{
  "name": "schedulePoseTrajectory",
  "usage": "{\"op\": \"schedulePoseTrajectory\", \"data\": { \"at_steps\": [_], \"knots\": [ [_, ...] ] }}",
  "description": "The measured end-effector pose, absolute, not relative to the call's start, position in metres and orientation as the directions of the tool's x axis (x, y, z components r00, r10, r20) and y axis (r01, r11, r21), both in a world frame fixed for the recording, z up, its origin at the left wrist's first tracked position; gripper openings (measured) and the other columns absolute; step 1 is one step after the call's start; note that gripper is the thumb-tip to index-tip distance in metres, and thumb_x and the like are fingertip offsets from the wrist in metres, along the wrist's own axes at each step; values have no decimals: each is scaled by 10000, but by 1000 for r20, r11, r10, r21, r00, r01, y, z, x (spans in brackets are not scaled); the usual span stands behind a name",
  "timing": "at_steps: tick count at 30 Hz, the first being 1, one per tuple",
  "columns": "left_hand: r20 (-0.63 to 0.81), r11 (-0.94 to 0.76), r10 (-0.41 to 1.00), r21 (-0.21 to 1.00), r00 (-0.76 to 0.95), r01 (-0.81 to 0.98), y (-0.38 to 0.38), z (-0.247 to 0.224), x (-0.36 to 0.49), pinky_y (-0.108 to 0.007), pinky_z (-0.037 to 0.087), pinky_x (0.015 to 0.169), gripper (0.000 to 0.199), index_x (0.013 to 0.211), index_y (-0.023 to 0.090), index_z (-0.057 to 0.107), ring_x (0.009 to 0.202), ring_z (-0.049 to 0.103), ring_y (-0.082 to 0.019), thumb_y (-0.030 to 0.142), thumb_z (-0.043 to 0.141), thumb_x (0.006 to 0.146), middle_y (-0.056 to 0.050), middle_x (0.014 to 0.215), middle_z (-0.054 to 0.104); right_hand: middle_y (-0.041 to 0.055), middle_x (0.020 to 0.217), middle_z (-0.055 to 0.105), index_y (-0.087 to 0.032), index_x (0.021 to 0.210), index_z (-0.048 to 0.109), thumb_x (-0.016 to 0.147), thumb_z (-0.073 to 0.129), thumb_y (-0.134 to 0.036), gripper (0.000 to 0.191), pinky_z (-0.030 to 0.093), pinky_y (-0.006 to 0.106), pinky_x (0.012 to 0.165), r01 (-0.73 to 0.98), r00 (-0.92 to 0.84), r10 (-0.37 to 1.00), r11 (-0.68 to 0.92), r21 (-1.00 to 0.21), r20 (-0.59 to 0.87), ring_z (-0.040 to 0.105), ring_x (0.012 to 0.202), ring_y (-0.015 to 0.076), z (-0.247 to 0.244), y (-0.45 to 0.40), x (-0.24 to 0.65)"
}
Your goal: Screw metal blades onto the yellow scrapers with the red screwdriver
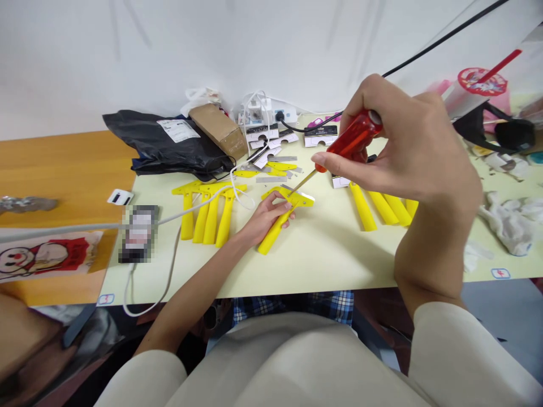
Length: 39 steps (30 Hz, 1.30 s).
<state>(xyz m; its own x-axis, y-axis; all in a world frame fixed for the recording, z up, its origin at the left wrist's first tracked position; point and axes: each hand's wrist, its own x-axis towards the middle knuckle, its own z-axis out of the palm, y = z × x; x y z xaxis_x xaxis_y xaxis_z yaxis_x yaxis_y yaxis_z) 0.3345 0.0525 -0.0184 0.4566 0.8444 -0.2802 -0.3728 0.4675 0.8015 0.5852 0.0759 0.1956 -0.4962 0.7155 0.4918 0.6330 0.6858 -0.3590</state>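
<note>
The yellow scraper (274, 232) lay in the grip of the left hand (270, 216), whose fingers were curled snugly about its neck, thumb on top; this was the nearer hand, touching it. Its handle slanted down toward the person's left, with the crosswise head at the far end. The right hand (407, 133), well above and to the right of the scraper, had its fingers wrapped around the red grip of a screwdriver (354, 138), closed as far as that thickness allowed. The shaft sloped down leftward to the scraper's head, its tip at a screw there; whether it sat in the slot was too small to tell. Nothing stood between tip and head. Left of the scraper, a loop of white cable (190, 213) came near the left hand and crossed a row of yellow scrapers (223, 223). Beyond the scraper lay loose yellow pieces (282, 166), metal blades (271, 180) and black-and-white packets (321, 135). To its right, partly hidden behind the right hand, were more yellow handles (362, 209), well apart from it.
</note>
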Motion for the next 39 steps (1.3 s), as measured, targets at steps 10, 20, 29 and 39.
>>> {"op": "schedulePoseTrajectory", "data": {
  "at_steps": [10, 20, 29, 39],
  "knots": [
    [-288, 471, 852, 784, 436, -404, 53, -17, 335, -233, 463, 584, 457, 1077, 214, 566, 827, 713, -140, 340, 948, 860, -62, 1145, 722, 12, 927, 751, -423, 1127, 704, 930, 805, -516, 240, 594, 575, 766, 627, -534, 727, 683, -374, 431, 739, 785, 362, 195, 76, 585],
    [-298, 486, 846, 770, 442, -413, 55, -20, 335, -238, 445, 576, 465, 1095, 205, 606, 827, 712, -152, 344, 968, 837, -51, 1049, 719, -10, 1154, 761, -380, 1258, 614, 1048, 695, -373, 225, 652, 482, 844, 474, -596, 665, 744, -472, 450, 777, 931, 288, 184, 71, 561],
    [-297, 503, 845, 726, 445, -469, 56, -20, 333, -234, 444, 579, 471, 1078, 203, 592, 817, 711, -146, 310, 979, 830, -37, 1028, 705, -1, 1386, 737, -420, 1451, 575, 1085, 662, -345, 383, 669, 457, 964, 418, -637, 632, 764, -491, 442, 811, 1076, 268, 182, 72, 560],
    [-299, 510, 844, 704, 446, -495, 57, -17, 332, -221, 453, 601, 506, 1065, 209, 584, 821, 697, -133, 304, 1001, 794, -13, 980, 684, 52, 1506, 693, -414, 1559, 539, 1101, 589, -352, 465, 618, 537, 1095, 404, -649, 624, 768, -497, 436, 734, 1233, 317, 184, 67, 550]
  ]
}}
